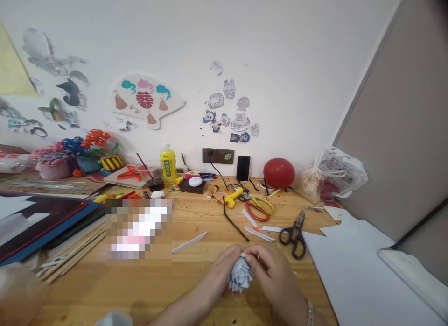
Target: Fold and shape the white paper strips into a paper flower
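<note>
Between my hands, just above the wooden table, is a whitish paper flower (241,274) built from many small overlapping pointed petals. My left hand (221,268) is closed round its left side. My right hand (269,270) pinches at its top end, thumb and finger meeting the left fingertips there. The exact spot they press is partly hidden by the fingers. Just beyond my hands lie white paper strips (259,234) and a bent black stick (235,224). Black-handled scissors (297,236) lie to the right of my right hand.
White paper sheets (350,265) cover the right side. Behind are red-and-yellow-handled scissors (259,209), a yellow glue gun (234,197), a red balloon (279,173), a phone (243,168) and a drink bottle (168,165). Wooden sticks (82,251) lie left, near a pixelated patch.
</note>
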`<state>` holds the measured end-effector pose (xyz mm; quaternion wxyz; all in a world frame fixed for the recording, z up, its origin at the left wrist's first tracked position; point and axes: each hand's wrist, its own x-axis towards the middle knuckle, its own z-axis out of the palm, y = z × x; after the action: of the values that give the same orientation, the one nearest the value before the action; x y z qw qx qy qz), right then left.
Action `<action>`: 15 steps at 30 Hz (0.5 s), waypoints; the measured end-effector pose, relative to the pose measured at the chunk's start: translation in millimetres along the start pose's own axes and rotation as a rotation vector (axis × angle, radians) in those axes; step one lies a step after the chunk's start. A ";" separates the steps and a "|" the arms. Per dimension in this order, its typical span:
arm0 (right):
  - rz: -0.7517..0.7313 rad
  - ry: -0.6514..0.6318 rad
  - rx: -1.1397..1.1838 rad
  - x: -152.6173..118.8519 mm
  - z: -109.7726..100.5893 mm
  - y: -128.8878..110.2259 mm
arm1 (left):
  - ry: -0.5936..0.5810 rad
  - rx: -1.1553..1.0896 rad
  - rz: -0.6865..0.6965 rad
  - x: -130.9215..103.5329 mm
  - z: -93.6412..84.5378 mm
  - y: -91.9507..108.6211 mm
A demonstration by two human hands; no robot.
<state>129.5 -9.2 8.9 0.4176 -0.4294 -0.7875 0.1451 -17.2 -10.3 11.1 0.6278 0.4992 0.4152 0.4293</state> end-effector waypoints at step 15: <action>0.048 0.024 0.007 -1.4 2.6 1.3 | -0.033 0.043 -0.046 6.5 -4.7 -9.6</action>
<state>128.6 -9.1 5.8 0.4250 -0.4482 -0.7714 0.1527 -18.6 -4.1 0.3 0.6333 0.5098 0.4253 0.3976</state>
